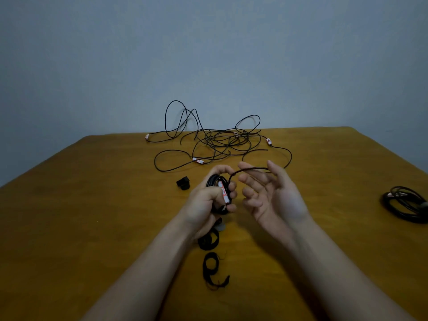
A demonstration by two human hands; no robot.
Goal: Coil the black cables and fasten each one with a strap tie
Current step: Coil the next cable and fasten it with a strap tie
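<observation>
Landmark: the coil (pixel 216 181) of black cable, held above the table (pixel 92 205); every place below is told from it.
Left hand (pixel 208 198): fingers curled tight round the coil, likely so the wound turns cannot spring apart; a white-and-red label shows under the fingertips.
Right hand (pixel 271 198): just right of the coil, palm turned up, fingers relaxed and spread, clasping nothing.
Loose strand (pixel 252 169): leaves the coil's top and lies across the right hand's fingers, probably guided there so the next turn feeds in smoothly.
Tangle of cables (pixel 217 140): beyond the coil, by the table's far edge, not yet wound.
Finished coil (pixel 407 205): well to the right, apparently set aside; the frame edge cuts it off, and whether a tie is on it cannot be made out.
Strap ties (pixel 208 240): just nearer than the coil, below the left wrist, within easy reach for fastening; the upper one is partly hidden by that wrist.
Small black object (pixel 183 183): just left of the coil; too dark to identify.
Hidden: the number of turns in the coil, and how many cables make up the tangle.
</observation>
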